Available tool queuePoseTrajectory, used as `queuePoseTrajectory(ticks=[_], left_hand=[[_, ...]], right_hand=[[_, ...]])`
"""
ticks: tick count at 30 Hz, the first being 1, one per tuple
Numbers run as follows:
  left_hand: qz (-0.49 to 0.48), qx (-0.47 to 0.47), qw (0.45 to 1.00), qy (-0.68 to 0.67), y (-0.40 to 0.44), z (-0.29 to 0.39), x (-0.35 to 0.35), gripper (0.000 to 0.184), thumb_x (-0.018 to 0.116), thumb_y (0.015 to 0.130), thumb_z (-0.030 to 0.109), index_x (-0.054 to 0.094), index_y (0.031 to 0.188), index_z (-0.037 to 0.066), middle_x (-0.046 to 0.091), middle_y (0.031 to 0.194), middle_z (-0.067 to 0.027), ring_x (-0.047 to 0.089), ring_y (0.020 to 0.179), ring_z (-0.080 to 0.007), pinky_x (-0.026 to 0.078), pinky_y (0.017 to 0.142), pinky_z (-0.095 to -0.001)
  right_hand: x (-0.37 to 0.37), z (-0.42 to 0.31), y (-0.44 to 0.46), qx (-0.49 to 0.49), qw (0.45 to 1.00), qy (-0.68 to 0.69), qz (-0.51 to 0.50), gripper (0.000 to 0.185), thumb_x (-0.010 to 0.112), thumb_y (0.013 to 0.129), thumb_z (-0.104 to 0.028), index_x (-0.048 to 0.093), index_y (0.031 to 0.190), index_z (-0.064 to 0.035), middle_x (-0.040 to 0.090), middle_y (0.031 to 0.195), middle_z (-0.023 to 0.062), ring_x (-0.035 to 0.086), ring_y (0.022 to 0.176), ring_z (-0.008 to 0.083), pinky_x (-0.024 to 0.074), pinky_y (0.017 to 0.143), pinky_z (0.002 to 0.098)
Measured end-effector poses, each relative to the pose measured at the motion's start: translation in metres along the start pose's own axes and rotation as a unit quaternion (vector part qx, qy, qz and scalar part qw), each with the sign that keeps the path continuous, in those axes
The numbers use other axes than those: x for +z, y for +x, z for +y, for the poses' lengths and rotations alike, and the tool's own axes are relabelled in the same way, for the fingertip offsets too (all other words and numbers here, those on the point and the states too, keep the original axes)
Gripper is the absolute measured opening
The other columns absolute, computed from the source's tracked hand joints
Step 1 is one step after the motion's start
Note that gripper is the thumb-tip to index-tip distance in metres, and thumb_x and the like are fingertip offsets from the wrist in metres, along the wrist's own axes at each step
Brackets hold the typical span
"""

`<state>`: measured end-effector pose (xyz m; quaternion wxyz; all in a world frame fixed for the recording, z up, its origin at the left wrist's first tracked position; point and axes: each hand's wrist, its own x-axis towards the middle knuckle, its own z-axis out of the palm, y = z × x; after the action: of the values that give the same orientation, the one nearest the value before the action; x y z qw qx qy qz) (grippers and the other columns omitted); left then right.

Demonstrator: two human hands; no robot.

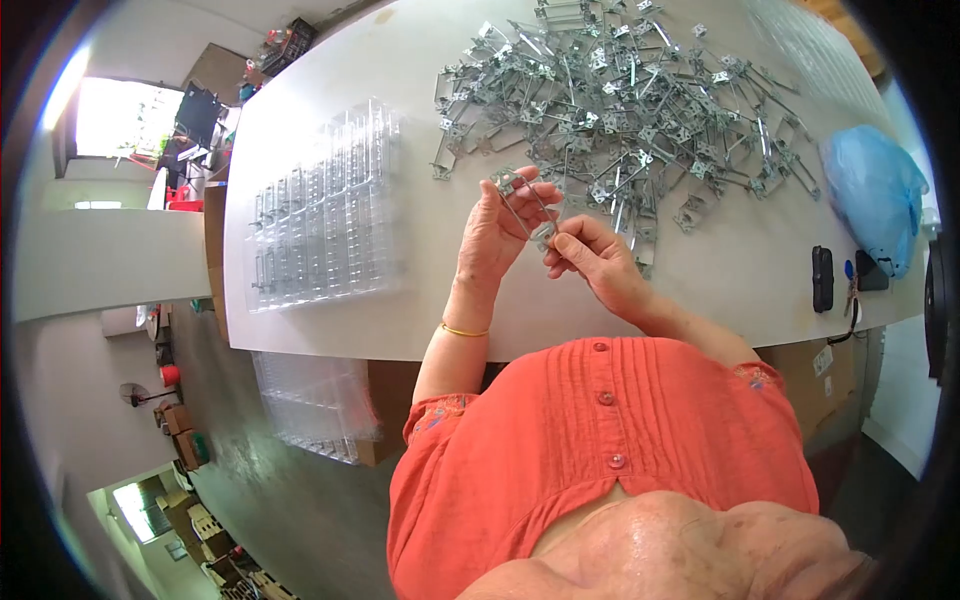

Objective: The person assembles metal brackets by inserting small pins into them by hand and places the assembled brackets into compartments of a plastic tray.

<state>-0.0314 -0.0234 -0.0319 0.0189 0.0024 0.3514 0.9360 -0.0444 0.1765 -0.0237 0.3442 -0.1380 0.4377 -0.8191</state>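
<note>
Between my two hands is one metal bracket (521,208), a thin frame with a small plate at each end. My left hand (492,225) has its fingers curled round the bracket's upper part. The fingertips of my right hand (597,258) pinch the plate at its lower end. Just beyond my hands lies a large tangled pile of similar metal brackets (640,110) on the white table (440,320). Left of my hands, a clear plastic tray (325,210) holds rows of metal parts.
A blue plastic bag (875,195) sits at the table's right side, near a black case (822,279) and scissors (853,300). Clear plastic wrap (815,50) covers the far right corner. More clear trays (315,400) stand below the table's front left edge.
</note>
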Motion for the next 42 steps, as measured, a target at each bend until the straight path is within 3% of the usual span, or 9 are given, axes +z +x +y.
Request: queuePoseTrajectory(ticks=[3, 9, 12, 15, 18, 21, 27, 36, 42], left_hand=[[0.025, 0.006, 0.999, 0.029, -0.004, -0.005, 0.004, 0.075, 0.032, 0.107, 0.062, 0.047, 0.146, 0.0, 0.068, 0.125, -0.0156, 0.062, 0.124, -0.0323, 0.051, 0.104, -0.0479], [-0.004, 0.013, 0.999, 0.032, -0.007, -0.005, 0.015, 0.07, 0.034, 0.109, 0.056, 0.046, 0.146, -0.001, 0.065, 0.129, -0.0163, 0.064, 0.121, -0.0324, 0.051, 0.105, -0.0473], [-0.01, 0.019, 0.996, 0.085, -0.011, -0.003, 0.016, 0.068, 0.034, 0.11, 0.053, 0.045, 0.146, -0.003, 0.066, 0.122, -0.0157, 0.067, 0.113, -0.0303, 0.053, 0.102, -0.0461], [0.031, 0.007, 0.998, 0.05, -0.014, 0.003, 0.013, 0.06, 0.036, 0.112, 0.045, 0.048, 0.143, -0.005, 0.066, 0.107, -0.0118, 0.066, 0.093, -0.0236, 0.054, 0.088, -0.0399], [0.03, -0.011, 0.999, -0.001, -0.01, 0.007, 0.001, 0.051, 0.039, 0.111, 0.036, 0.053, 0.139, -0.005, 0.061, 0.093, -0.0071, 0.055, 0.072, -0.0156, 0.046, 0.067, -0.0312], [0.035, -0.053, 0.998, 0.011, -0.013, 0.008, 0.003, 0.045, 0.041, 0.109, 0.034, 0.057, 0.132, -0.002, 0.058, 0.085, -0.0046, 0.043, 0.061, -0.0112, 0.033, 0.056, -0.0248], [0.019, -0.082, 0.995, 0.044, -0.015, 0.006, 0.013, 0.04, 0.044, 0.108, 0.03, 0.057, 0.128, -0.002, 0.058, 0.084, -0.0057, 0.039, 0.058, -0.0088, 0.029, 0.051, -0.0224], [0.029, -0.096, 0.994, 0.051, -0.021, 0.013, 0.014, 0.032, 0.05, 0.108, 0.027, 0.057, 0.125, 0.001, 0.059, 0.082, -0.0024, 0.04, 0.06, -0.0047, 0.028, 0.051, -0.0204], [0.022, -0.105, 0.992, 0.065, -0.021, 0.015, 0.011, 0.031, 0.053, 0.107, 0.028, 0.058, 0.124, 0.002, 0.059, 0.082, -0.0009, 0.039, 0.061, -0.0034, 0.027, 0.051, -0.02]], right_hand=[[0.001, 0.003, -0.001, -0.002, 1.0, -0.002, -0.004, 0.016, 0.058, 0.108, -0.016, 0.063, 0.111, -0.0019, 0.067, 0.1, 0.0056, 0.068, 0.092, 0.0135, 0.0596, 0.084, 0.0318], [0.002, 0.005, 0.0, 0.018, 0.999, 0.044, 0.022, 0.014, 0.059, 0.107, -0.015, 0.063, 0.113, -0.0028, 0.067, 0.104, 0.0054, 0.069, 0.095, 0.0146, 0.0608, 0.085, 0.0329], [0.006, 0.007, -0.001, 0.018, 0.999, 0.041, 0.023, 0.015, 0.06, 0.107, -0.017, 0.063, 0.112, -0.0036, 0.066, 0.104, 0.005, 0.069, 0.095, 0.0149, 0.061, 0.081, 0.0324], [0.009, -0.005, 0.0, 0.044, 0.992, -0.107, 0.043, 0.014, 0.061, 0.106, -0.017, 0.064, 0.111, -0.0043, 0.066, 0.099, 0.0037, 0.068, 0.09, 0.0129, 0.0592, 0.073, 0.0299], [0.006, -0.014, 0.0, 0.005, 0.98, -0.189, 0.069, 0.014, 0.062, 0.106, -0.018, 0.064, 0.109, -0.0049, 0.065, 0.091, 0.0021, 0.064, 0.08, 0.0098, 0.055, 0.065, 0.0269], [0.015, -0.036, -0.004, 0.011, 0.984, -0.17, 0.054, 0.015, 0.062, 0.106, -0.019, 0.063, 0.107, -0.0048, 0.062, 0.081, 0.0001, 0.059, 0.069, 0.0064, 0.0505, 0.059, 0.0241], [0.035, -0.062, 0.002, 0.058, 0.982, -0.179, 0.032, 0.017, 0.06, 0.107, -0.021, 0.062, 0.107, -0.004, 0.058, 0.072, -0.0019, 0.052, 0.058, 0.004, 0.045, 0.052, 0.0209], [0.03, -0.049, 0.016, 0.053, 0.985, -0.159, 0.037, 0.016, 0.057, 0.108, -0.018, 0.061, 0.107, -0.0029, 0.07, 0.09, 0.0034, 0.052, 0.062, 0.0029, 0.0448, 0.049, 0.0206], [0.033, -0.052, 0.018, 0.068, 0.984, -0.163, 0.041, 0.015, 0.057, 0.108, -0.018, 0.061, 0.106, -0.0037, 0.065, 0.08, 0.0012, 0.052, 0.059, 0.004, 0.0437, 0.049, 0.0213]])
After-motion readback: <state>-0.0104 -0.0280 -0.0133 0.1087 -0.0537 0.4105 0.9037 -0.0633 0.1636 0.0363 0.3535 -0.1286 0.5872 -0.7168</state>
